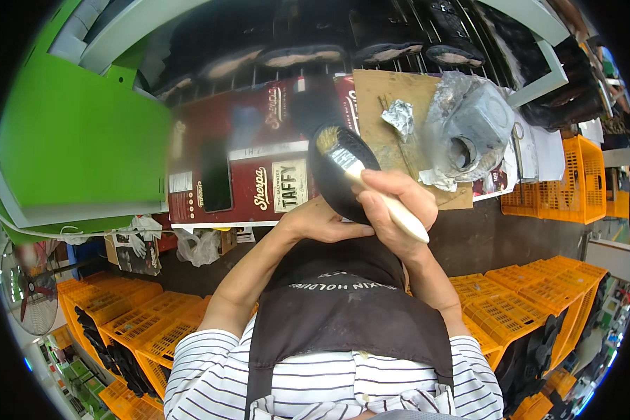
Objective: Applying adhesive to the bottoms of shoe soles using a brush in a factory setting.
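Note:
My left hand (322,221) grips the near end of a black boot (350,192), its oval sole-shaped face turned up toward me. The boot's far part runs into dark blur over the work surface. In my right hand (402,206) is a flat paintbrush (407,222) with a pale handle and a whitish ferrule. Its tan bristles lie against or just above the far part of that oval face; I cannot tell if they touch. The fingers of my right hand are closed round the handle near the ferrule.
Flattened dark red cardboard (259,129) covers the bench, with a dark phone-like slab (217,176) on it. To the right lie crumpled foil (399,117) and a plastic-wrapped translucent jug (488,112). Black boots (388,52) line a rack behind. Orange crates (553,182) stand around.

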Available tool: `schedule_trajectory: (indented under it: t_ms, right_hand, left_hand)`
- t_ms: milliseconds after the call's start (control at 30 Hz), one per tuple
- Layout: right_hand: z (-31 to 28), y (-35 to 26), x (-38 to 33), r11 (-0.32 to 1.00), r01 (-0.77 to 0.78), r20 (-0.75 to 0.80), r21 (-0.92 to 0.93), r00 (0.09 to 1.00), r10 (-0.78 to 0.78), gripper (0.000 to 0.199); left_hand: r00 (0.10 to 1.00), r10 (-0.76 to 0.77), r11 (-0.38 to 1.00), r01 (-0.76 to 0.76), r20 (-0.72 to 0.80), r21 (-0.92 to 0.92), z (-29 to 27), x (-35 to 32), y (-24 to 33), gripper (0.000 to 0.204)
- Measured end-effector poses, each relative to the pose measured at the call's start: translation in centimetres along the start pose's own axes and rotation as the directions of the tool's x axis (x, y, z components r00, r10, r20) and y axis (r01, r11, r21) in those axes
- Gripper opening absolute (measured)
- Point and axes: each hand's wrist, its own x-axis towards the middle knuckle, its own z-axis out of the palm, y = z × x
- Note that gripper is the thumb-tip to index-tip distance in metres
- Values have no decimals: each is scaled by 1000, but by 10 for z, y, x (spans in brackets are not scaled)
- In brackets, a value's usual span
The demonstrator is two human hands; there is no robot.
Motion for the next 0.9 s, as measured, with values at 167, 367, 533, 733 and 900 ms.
schedule_trajectory:
  t_ms: [167,367,533,733,900]
  right_hand:
    - [-8,21,6,997,-35,-75,-70,997,30,23]
    - [-19,39,12,991,-49,-69,-126,997,41,21]
    - [-18,36,8,990,13,-1,-138,1000,-13,21]
    - [-14,24,6,994,50,98,-96,994,-41,21]
    - [-8,16,7,995,90,177,-39,981,-82,20]
  left_hand:
    - [990,133,948,-141,-49,-284,-3,-11,-30,79]
    - [987,61,798,-140,-152,-586,-1,-16,-20,88]
    - [969,-38,705,-147,-244,-694,6,-17,-4,81]
    - [925,-186,522,-193,-332,-831,7,-12,9,72]
    - [925,-184,465,-216,-332,-859,-5,-11,8,75]
